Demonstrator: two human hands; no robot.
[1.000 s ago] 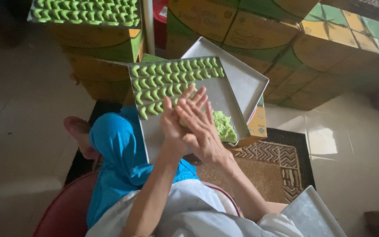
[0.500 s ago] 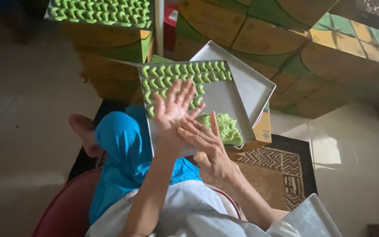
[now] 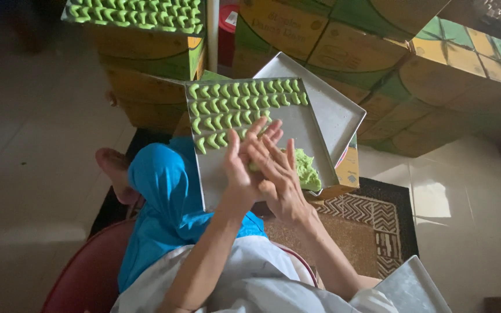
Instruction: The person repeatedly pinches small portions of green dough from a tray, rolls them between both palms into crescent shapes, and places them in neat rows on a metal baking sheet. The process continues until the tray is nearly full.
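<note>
Two hands are working palm to palm over the metal tray [image 3: 297, 124]: the left hand [image 3: 240, 168] and right hand [image 3: 276, 174] are pressing together with fingers extended, apparently rolling a small piece of green dough between them, though the piece itself is hidden. Neither hand is closing into a grasp; both are staying flat. Just right of the hands, the green dough lump [image 3: 305, 169] is sitting on the tray. Beyond the fingertips, rows of green crescents [image 3: 236, 107] are lying. Judged next: laying the rolled piece beside the last row.
</note>
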